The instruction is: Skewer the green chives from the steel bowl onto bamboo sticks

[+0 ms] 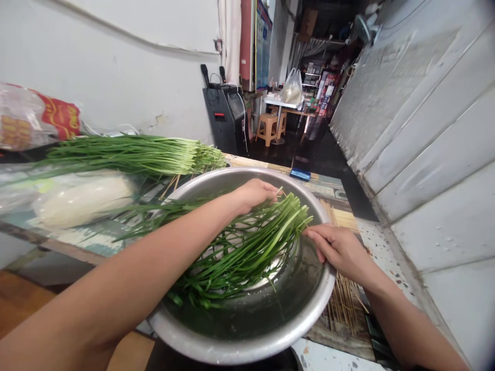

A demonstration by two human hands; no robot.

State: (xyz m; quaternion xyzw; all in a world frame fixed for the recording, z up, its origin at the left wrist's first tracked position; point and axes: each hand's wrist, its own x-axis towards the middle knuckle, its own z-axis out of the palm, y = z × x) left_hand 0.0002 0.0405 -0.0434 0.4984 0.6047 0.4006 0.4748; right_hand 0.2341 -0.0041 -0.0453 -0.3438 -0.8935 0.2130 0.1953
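Note:
Long green garlic chives [266, 232] lie in a wide metal basin [247, 351], their pale cut ends gathered at the right and their leaves trailing left. My right hand [336, 247] is closed at the basin's right rim, pinching a thin wooden skewer [308, 227] beside the cut ends. At the far side of the bunch, my left hand [255, 195] is closed, with a chive stalk at its fingertips. A bit of thin stick shows near those fingertips. How far the skewer runs through the chives is hidden.
A larger pile of chives [154, 154] lies left of the basin, behind a plastic-wrapped pale bundle [85, 198]. Loose bamboo skewers [342, 304] lie right of the basin. A blue packet [300, 174] sits beyond the rim. A black speaker-like box [224, 116] stands by the wall.

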